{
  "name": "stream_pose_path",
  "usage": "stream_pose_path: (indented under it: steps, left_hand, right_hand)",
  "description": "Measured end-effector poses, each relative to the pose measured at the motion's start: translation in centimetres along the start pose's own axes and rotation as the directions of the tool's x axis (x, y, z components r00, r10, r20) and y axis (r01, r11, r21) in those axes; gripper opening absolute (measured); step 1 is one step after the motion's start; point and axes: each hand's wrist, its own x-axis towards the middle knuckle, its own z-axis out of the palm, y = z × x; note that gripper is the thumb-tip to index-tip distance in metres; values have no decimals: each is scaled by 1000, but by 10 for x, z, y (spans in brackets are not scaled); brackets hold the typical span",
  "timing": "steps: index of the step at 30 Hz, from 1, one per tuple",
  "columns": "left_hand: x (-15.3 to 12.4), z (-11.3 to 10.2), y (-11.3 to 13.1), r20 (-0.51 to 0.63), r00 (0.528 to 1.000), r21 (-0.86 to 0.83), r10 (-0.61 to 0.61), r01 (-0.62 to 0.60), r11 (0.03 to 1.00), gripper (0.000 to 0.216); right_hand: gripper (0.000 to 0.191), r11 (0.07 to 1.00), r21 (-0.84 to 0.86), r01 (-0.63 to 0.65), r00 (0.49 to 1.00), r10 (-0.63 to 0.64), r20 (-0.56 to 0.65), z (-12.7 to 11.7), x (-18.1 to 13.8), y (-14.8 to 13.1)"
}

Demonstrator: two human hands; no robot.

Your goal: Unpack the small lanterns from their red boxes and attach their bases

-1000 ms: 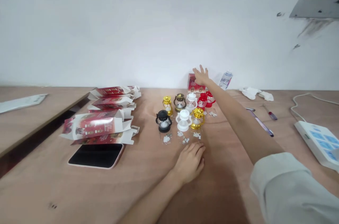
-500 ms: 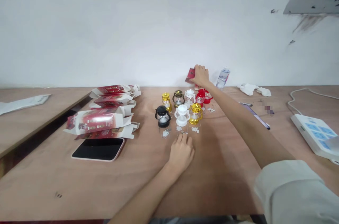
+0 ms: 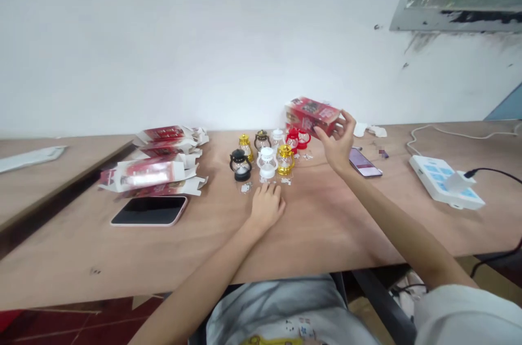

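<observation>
My right hand (image 3: 338,141) is closed on a red carton box (image 3: 312,114), lifted above the wooden table (image 3: 318,220) and tilted. My left hand (image 3: 266,206) rests palm down on the table with its fingers stretched forward, just in front of a cluster of several small toy lanterns: a black one (image 3: 240,164), a white one (image 3: 267,163), gold ones (image 3: 285,159) and red ones (image 3: 297,138). Small pale bits (image 3: 246,187) lie on the table at the lanterns' feet.
A pile of flattened red-and-white cartons (image 3: 157,167) lies at the left, with a phone (image 3: 150,210) face up in front of it. Another phone (image 3: 364,162) lies right of my right hand. A white power strip (image 3: 445,188) with cables sits at the far right.
My right hand took hold of the red box by the wall, lifted it and brought it toward me. My left hand stayed flat on the table. The camera drew back and tilted.
</observation>
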Motion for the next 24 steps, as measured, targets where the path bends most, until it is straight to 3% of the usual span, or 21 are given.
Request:
stream_pose_path:
  steps: [3,7,10,13,18,24]
  left_hand:
    - [2,0,-5,-53,999,46,8,-6,999,19]
    - [7,-6,-20,-112,990,54,-82,88,995,26]
    - [11,-9,-31,-104,992,26,-69,72,997,28]
    - [13,-9,-33,-74,997,43,-2,5,999,28]
    - [12,-9,-27,-47,999,60,-14,17,998,31]
    - [10,-8,-24,-31,999,-33,15,-16,999,28]
  right_hand:
    - [65,979,81,-187,977,194,-91,-12,-27,19]
    - [59,892,203,-405,876,442,-195,-17,-53,56]
    - [56,818,254,-515,795,567,-214,-18,-60,72]
    - [56,762,315,-565,750,634,-190,-18,-61,74]
    - [55,743,364,-562,739,649,-183,-17,-60,67]
    - [54,797,342,-498,802,573,-170,-16,-63,63]
